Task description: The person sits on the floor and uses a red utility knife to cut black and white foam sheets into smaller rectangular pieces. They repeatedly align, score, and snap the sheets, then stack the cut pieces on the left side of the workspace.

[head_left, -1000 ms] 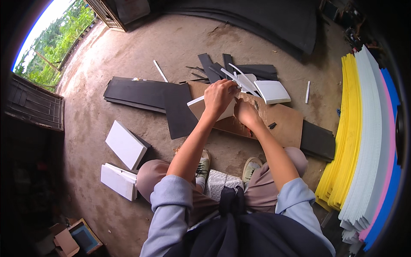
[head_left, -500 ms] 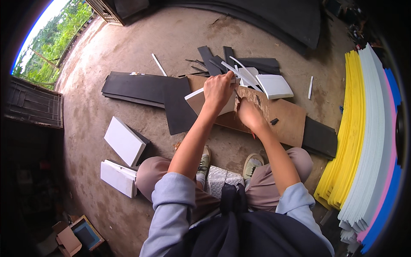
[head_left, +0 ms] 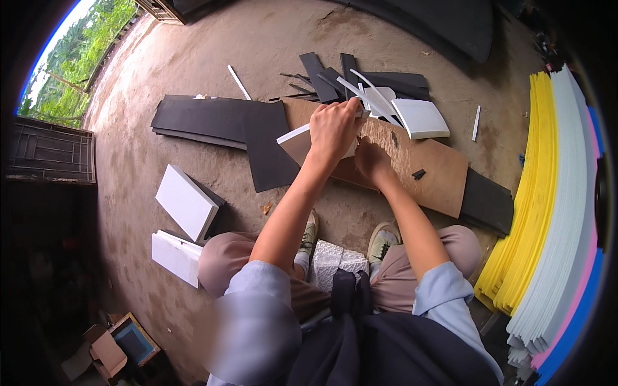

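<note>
My left hand [head_left: 333, 130] is closed over a white-edged foam block [head_left: 293, 140], pressing it onto a brown board [head_left: 439, 168]. Part of the block's light edge juts out past my fingers. Close beside it, my right hand [head_left: 373, 162] is closed in a fist at the block's right edge. A thin-bladed knife with a reddish handle end showed in that fist a moment ago; now the fist mostly hides it. The board's middle is scored and scuffed, and a small black scrap [head_left: 418, 174] lies on it.
Black foam sheets [head_left: 199, 122] lie left of the board, with black strips and white offcuts beyond it. White blocks [head_left: 187, 202] rest on the floor at left. Tall stacks of yellow sheets [head_left: 524, 193] and pale blue sheets [head_left: 560, 193] stand at right.
My right hand has moved slightly up and closer to my left hand, and the knife has dropped mostly out of sight. The left hand still holds the block; the view has shifted slightly.
</note>
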Available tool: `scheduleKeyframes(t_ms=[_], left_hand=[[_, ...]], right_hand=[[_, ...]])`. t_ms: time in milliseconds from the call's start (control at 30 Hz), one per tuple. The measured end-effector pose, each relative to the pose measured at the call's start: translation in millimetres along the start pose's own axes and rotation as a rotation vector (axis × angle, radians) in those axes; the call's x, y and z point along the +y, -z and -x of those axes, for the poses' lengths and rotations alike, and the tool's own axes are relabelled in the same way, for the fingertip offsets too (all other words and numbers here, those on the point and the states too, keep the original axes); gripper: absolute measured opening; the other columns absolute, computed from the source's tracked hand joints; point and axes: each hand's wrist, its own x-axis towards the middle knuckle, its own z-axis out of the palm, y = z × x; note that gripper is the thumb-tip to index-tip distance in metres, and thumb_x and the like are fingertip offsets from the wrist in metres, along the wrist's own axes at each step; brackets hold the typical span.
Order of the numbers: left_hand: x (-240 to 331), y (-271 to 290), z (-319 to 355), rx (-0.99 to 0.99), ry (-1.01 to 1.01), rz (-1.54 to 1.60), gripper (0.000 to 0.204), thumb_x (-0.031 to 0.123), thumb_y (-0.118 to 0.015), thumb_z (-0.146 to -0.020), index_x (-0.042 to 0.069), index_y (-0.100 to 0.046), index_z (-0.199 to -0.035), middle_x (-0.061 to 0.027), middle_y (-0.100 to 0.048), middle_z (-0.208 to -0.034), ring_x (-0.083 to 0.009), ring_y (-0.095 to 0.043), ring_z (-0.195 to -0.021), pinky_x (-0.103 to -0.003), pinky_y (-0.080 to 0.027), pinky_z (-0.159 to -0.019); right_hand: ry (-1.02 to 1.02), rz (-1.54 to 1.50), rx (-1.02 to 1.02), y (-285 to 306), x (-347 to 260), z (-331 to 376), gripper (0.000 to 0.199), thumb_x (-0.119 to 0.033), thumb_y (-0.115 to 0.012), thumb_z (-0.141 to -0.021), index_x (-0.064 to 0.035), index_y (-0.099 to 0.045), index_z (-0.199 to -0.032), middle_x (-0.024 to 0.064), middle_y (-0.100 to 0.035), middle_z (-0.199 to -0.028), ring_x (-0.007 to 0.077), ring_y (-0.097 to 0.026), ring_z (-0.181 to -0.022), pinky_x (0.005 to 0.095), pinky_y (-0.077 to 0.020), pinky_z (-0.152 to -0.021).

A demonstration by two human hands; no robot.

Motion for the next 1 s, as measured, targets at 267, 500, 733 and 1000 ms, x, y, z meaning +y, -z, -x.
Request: scheduleKeyframes(t_ms=[267,500,733,1000], left_hand=[[-10,0,-17,-0.283,0.104,-0.051,0.034,0.027,-0.071,-0.065,0.013,-0.063,-0.096,-0.0110,-0.065,-0.074,-0.0274,-0.064,-0.071,-0.038,-0.050,-0.060],[-1,-6,-21,-0.216,0.116,0.028,0.032,0.032,-0.069,-0.067,0.011,-0.065,-0.091,-0.0121,-0.064,-0.067,-0.0266,-0.064,-0.065,-0.036,-0.049,-0.058],[-20,-5,-21,-0.150,0.091,-0.043,0.036,0.038,-0.072,-0.065,0.012,-0.067,-0.090,-0.0094,-0.065,-0.067,-0.0246,-0.064,-0.066,-0.034,-0.049,-0.061],[-14,-8,-20,-0.102,0.083,-0.041,0.033,0.038,-0.072,-0.064,0.013,-0.068,-0.085,-0.0066,-0.064,-0.063,-0.0220,-0.062,-0.064,-0.033,-0.048,-0.061]], right_hand=[[-0.078,-0.154,-0.189,27,-9,26,0.031,-0.011,-0.036,-0.083,0.0048,-0.056,-0.101,0.0212,-0.064,-0.076,0.0340,-0.064,-0.068,0.0395,-0.0517,-0.063],[-0.045,0.009,-0.190,-14,28,26,0.031,-0.015,-0.038,-0.084,0.0062,-0.057,-0.098,0.0266,-0.060,-0.094,0.0359,-0.061,-0.089,0.0437,-0.0478,-0.077],[0.133,-0.035,0.244,12,15,48,0.031,-0.026,-0.038,-0.091,0.0009,-0.054,-0.088,0.0245,-0.060,-0.068,0.0408,-0.061,-0.068,0.0490,-0.0480,-0.063],[0.117,-0.059,0.217,8,18,41,0.025,-0.024,-0.044,-0.089,-0.0021,-0.053,-0.096,0.0232,-0.060,-0.068,0.0399,-0.060,-0.067,0.0488,-0.0469,-0.061]])
